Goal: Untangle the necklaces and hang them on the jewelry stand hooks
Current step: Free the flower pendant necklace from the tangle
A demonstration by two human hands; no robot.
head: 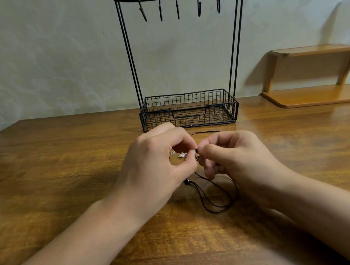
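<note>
Thin black necklace cords (215, 191) lie looped on the wooden table, tangled between my two hands. My left hand (160, 162) pinches the cords at a small knot, and my right hand (234, 158) pinches the same spot from the other side. Small silver pendants (182, 154) show under my left fingers. More cord (202, 132) runs off behind my hands toward the stand. The black wire jewelry stand (181, 50) rises just behind, with several bare hooks (177, 7) hanging from its curved top bar.
The stand's wire basket base (189, 110) sits on the table (53, 169) close beyond my hands. A wooden two-tier shelf (317, 75) stands at the back right against the patterned wall.
</note>
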